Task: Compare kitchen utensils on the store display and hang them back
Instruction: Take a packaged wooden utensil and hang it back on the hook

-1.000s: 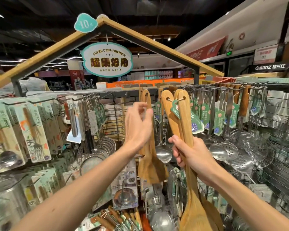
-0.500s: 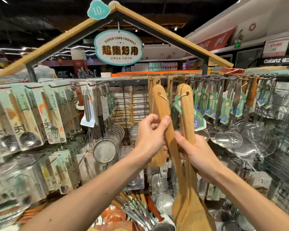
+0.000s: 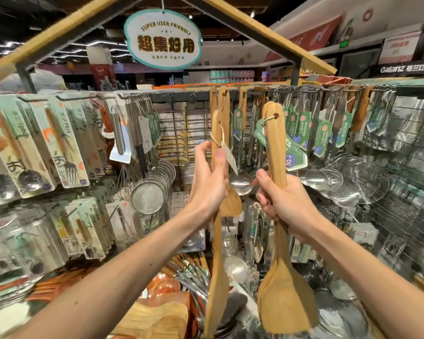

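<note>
Head view: the left hand (image 3: 209, 178) is gripping the handle of the left spatula (image 3: 217, 289), with its fingers curled tight around the wood. It is holding the spatula upright, blade down, in front of the display rack (image 3: 181, 97). A pale tag (image 3: 230, 157) is dangling from this spatula's string. The right hand (image 3: 283, 204) is clamping the right spatula (image 3: 287, 304) the same way, just beside the 1st, with a green tag (image 3: 294, 157) hanging near its top. A steel ladle (image 3: 241, 183) is showing between the 2 hands.
</note>
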